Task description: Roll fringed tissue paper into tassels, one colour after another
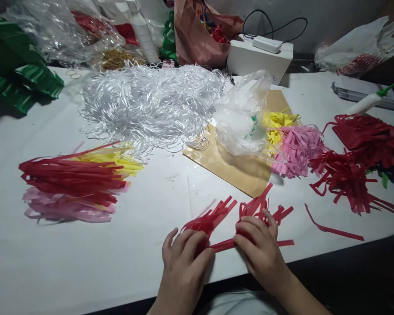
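Both my hands rest at the near edge of a white table (68, 262) on a red fringed paper piece (223, 214). My left hand (184, 253) has its fingers curled over the left bunch of red strips. My right hand (259, 245) presses and pinches the right bunch, and a twisted red band (221, 246) runs between the two hands. Red fringe ends fan out beyond my fingers towards the far side.
A pile of red, yellow and pink strips (75, 181) lies at the left. A heap of white shredded ribbon (151, 103) sits behind it, with a brown envelope (239, 170), a clear bag (243, 116), pink and yellow fringes (295, 148) and red fringes (354, 175) at the right. A loose red strip (335, 229) lies nearby.
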`<state>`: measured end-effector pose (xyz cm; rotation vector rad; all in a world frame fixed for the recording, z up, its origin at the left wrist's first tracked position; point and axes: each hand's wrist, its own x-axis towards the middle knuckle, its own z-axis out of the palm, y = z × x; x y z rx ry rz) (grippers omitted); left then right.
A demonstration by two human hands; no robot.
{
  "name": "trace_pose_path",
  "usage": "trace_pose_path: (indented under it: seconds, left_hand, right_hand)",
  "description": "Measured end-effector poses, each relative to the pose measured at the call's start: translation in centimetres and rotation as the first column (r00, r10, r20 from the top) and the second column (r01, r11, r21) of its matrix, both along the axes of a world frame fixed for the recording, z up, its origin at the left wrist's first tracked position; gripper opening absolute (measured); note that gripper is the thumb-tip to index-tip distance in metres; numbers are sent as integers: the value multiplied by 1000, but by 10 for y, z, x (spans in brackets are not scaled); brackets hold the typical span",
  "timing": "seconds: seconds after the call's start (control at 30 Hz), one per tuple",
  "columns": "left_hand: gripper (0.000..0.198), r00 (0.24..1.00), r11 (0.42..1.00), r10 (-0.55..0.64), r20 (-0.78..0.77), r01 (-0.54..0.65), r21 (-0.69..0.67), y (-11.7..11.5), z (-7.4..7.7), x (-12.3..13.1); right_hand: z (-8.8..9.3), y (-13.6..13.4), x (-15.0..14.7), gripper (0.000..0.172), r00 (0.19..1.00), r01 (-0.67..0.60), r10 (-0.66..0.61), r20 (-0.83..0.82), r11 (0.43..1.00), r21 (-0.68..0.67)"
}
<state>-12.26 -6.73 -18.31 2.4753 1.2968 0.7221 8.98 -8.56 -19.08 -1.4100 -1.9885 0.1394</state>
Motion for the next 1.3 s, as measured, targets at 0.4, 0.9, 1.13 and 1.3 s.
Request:
trace_pose_path:
  seconds: [0.4,0.9,1.13,1.3]
  left_hand:
    - [15,977,998,-26,211,38,-54,5,2,5]
    - [20,991,993,97,92,-90,-79,4,4,12]
    - [26,998,998,51,-28,-52,-38,7,6,14]
    - [27,997,986,-82,-11,83,145,9,2,14]
  right_hand:
    - [-7,-2,-8,13,979,-170,179,100,981,-92]
    - [-6,-6,-6,15,997,37,-29,75,994,-105]
    - [0,-7,-11,17,994,107,-108,-1,987,-118]
    - [-4,-8,-11,21,993,-72,74,91,997,-26]
